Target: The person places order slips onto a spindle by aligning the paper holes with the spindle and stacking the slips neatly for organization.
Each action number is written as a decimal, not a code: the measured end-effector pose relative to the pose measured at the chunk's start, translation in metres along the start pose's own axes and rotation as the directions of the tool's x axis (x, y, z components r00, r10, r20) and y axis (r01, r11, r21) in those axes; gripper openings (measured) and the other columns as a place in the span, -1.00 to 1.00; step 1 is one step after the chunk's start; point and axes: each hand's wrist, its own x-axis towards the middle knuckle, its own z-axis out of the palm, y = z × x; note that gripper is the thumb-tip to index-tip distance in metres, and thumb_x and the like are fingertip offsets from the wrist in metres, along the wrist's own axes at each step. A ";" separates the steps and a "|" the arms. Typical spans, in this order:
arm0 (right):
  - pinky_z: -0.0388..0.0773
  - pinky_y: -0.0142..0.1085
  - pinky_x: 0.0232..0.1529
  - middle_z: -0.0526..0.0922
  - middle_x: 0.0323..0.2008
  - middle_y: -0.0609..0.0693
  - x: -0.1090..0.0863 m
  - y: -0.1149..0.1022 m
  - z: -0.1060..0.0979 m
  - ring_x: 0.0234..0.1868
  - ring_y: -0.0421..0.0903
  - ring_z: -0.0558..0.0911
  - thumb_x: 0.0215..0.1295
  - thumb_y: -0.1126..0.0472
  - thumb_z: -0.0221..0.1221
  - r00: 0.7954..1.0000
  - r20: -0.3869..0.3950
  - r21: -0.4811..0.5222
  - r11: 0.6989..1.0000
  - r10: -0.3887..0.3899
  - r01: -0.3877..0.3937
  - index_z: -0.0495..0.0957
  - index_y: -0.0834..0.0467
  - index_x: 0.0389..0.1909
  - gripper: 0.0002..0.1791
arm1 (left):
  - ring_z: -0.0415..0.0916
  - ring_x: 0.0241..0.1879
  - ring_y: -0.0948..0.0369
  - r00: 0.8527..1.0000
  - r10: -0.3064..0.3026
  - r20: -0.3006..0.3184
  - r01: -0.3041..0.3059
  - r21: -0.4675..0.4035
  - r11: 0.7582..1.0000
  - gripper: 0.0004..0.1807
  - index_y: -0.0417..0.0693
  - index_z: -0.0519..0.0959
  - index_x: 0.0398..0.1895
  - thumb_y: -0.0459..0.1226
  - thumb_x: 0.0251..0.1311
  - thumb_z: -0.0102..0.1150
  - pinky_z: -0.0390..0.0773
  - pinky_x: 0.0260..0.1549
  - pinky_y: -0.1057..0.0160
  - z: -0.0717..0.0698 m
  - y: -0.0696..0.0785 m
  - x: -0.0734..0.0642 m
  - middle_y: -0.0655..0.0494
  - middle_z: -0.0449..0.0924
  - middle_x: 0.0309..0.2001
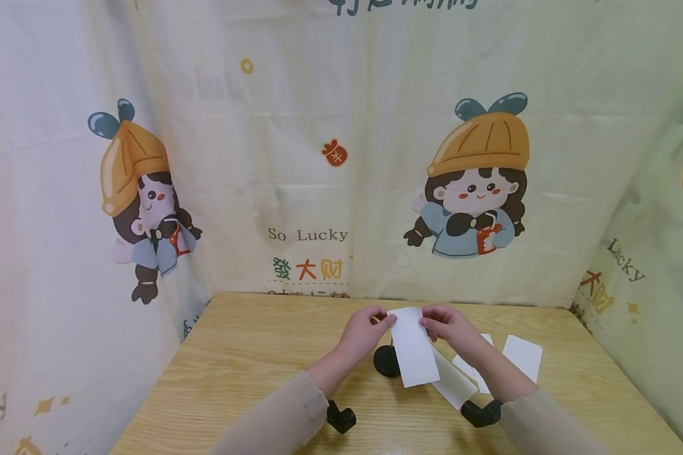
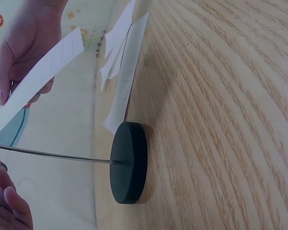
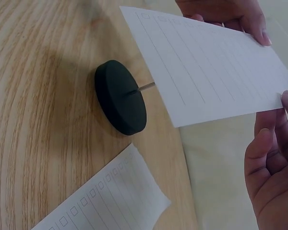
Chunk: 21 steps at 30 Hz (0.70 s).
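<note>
Upright between both hands is a white lined checklist slip (image 1: 415, 351), its printed rows and small boxes showing in the right wrist view. My left hand (image 1: 365, 332) pinches its upper left edge between thumb and fingers. At the upper right edge, my right hand (image 1: 455, 332) pinches it the same way. Behind the slip stands a holder with a round black base (image 3: 120, 98) on the table. A thin metal rod (image 2: 53, 154) rises from that base; its top is hidden by the slip and hands.
Another lined slip (image 3: 110, 191) lies beside the black base on the wooden table (image 1: 233, 354). Farther right, several white slips (image 1: 523, 357) lie loosely spread, partly under my right forearm. A printed cloth (image 1: 296, 177) hangs along the table's back edge and sides.
</note>
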 end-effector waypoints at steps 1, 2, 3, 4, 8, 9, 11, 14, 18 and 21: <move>0.53 -0.17 -0.07 0.58 -0.23 0.10 0.000 0.000 0.000 -0.27 0.04 0.52 0.43 0.14 0.17 1.000 0.000 0.002 1.000 0.001 -0.001 0.48 0.32 0.15 -0.59 | 0.44 -0.36 0.24 1.000 0.001 0.001 -0.001 0.001 1.000 -0.74 0.11 0.62 -0.28 0.07 0.30 0.22 0.46 -0.40 0.23 0.000 0.000 0.000 0.25 0.55 -0.34; 0.53 -0.17 -0.08 0.58 -0.23 0.10 0.000 0.000 0.000 -0.27 0.04 0.52 0.43 0.14 0.17 1.000 -0.001 0.003 1.000 0.001 -0.001 0.48 0.32 0.15 -0.59 | 0.44 -0.36 0.24 1.000 0.003 0.001 -0.003 0.002 1.000 -0.74 0.11 0.62 -0.29 0.06 0.30 0.22 0.46 -0.40 0.23 0.000 0.000 0.000 0.25 0.55 -0.34; 0.54 -0.17 -0.09 0.58 -0.23 0.09 0.000 0.001 0.001 -0.27 0.03 0.52 0.43 0.14 0.17 1.000 -0.002 0.004 1.000 0.002 -0.002 0.48 0.32 0.15 -0.59 | 0.44 -0.37 0.25 1.000 0.003 0.000 -0.003 0.002 1.000 -0.74 0.11 0.62 -0.30 0.06 0.30 0.22 0.46 -0.40 0.23 0.000 0.000 0.000 0.25 0.55 -0.35; 0.54 -0.18 -0.09 0.58 -0.23 0.09 0.001 0.001 0.001 -0.27 0.03 0.52 0.43 0.14 0.18 1.000 -0.003 0.005 1.000 0.003 -0.003 0.48 0.32 0.15 -0.59 | 0.44 -0.37 0.25 1.000 0.004 0.000 -0.004 0.000 1.000 -0.74 0.10 0.61 -0.31 0.05 0.30 0.22 0.45 -0.41 0.23 0.000 0.000 0.000 0.24 0.55 -0.35; 0.54 -0.19 -0.12 0.58 -0.23 0.09 0.001 0.002 0.002 -0.28 0.03 0.52 0.42 0.17 0.18 1.000 -0.012 0.010 1.000 0.008 -0.008 0.48 0.33 0.14 -0.60 | 0.44 -0.38 0.25 1.000 -0.001 -0.004 0.001 -0.007 1.000 -0.76 0.10 0.61 -0.32 0.04 0.30 0.23 0.45 -0.42 0.24 0.001 0.000 0.000 0.24 0.55 -0.37; 0.54 -0.20 -0.12 0.58 -0.23 0.09 0.001 0.002 0.002 -0.28 0.04 0.52 0.42 0.17 0.18 1.000 -0.014 0.012 1.000 0.009 -0.009 0.47 0.33 0.14 -0.60 | 0.44 -0.38 0.25 1.000 -0.002 -0.004 0.002 -0.009 1.000 -0.76 0.10 0.61 -0.33 0.03 0.30 0.23 0.45 -0.42 0.24 0.002 0.000 0.000 0.24 0.55 -0.37; 0.54 -0.21 -0.14 0.57 -0.23 0.08 0.000 0.003 0.003 -0.29 0.04 0.52 0.42 0.18 0.17 1.000 -0.014 0.013 1.000 0.005 -0.005 0.46 0.34 0.15 -0.60 | 0.43 -0.39 0.25 1.000 -0.003 -0.009 0.003 -0.009 1.000 -0.76 0.09 0.61 -0.33 0.02 0.30 0.23 0.45 -0.43 0.24 0.003 0.001 0.000 0.24 0.54 -0.38; 0.54 -0.21 -0.16 0.57 -0.23 0.07 0.001 0.004 0.003 -0.30 0.04 0.52 0.42 0.19 0.17 1.000 -0.004 0.020 1.000 -0.006 0.006 0.44 0.36 0.15 -0.59 | 0.42 -0.41 0.25 1.000 -0.003 -0.016 0.003 -0.007 1.000 -0.77 0.09 0.61 -0.34 0.02 0.31 0.23 0.44 -0.45 0.24 0.004 0.001 -0.001 0.23 0.53 -0.40; 0.55 -0.21 -0.18 0.57 -0.23 0.07 0.000 0.004 0.003 -0.29 0.03 0.52 0.42 0.20 0.17 1.000 0.019 0.025 1.000 -0.013 0.013 0.43 0.38 0.15 -0.59 | 0.41 -0.42 0.24 1.000 -0.010 -0.025 0.010 -0.004 1.000 -0.76 0.10 0.60 -0.37 0.02 0.31 0.23 0.45 -0.47 0.25 0.004 0.001 -0.001 0.23 0.53 -0.41; 0.55 -0.23 -0.19 0.58 -0.23 0.07 0.000 0.005 0.003 -0.30 0.00 0.52 0.43 0.19 0.17 1.000 0.031 0.019 1.000 -0.008 0.007 0.45 0.36 0.14 -0.60 | 0.41 -0.43 0.24 0.999 -0.012 -0.033 0.012 0.000 1.000 -0.77 0.10 0.60 -0.37 0.01 0.31 0.24 0.46 -0.48 0.26 0.005 0.001 -0.001 0.23 0.53 -0.42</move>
